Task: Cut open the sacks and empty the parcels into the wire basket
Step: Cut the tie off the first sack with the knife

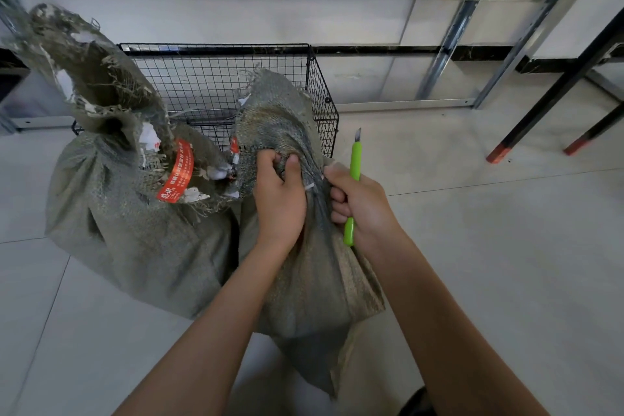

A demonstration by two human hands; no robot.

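Two grey-green woven sacks stand on the floor in front of a black wire basket [219, 78]. The near sack [304, 280] is gathered at its neck, where a white tie shows. My left hand [280, 196] grips that bunched neck. My right hand [358, 203] presses against the neck from the right and holds a green utility knife [354, 162] with its blade pointing up. The left sack [135, 230] is tied shut with a frayed top and an orange label [177, 176]. No parcels are visible.
Pale tiled floor all around. Behind the basket is a grey wall with metal framing [449, 54]. Black table legs with red feet [499, 154] stand at the right. A dark object sits at the far left edge.
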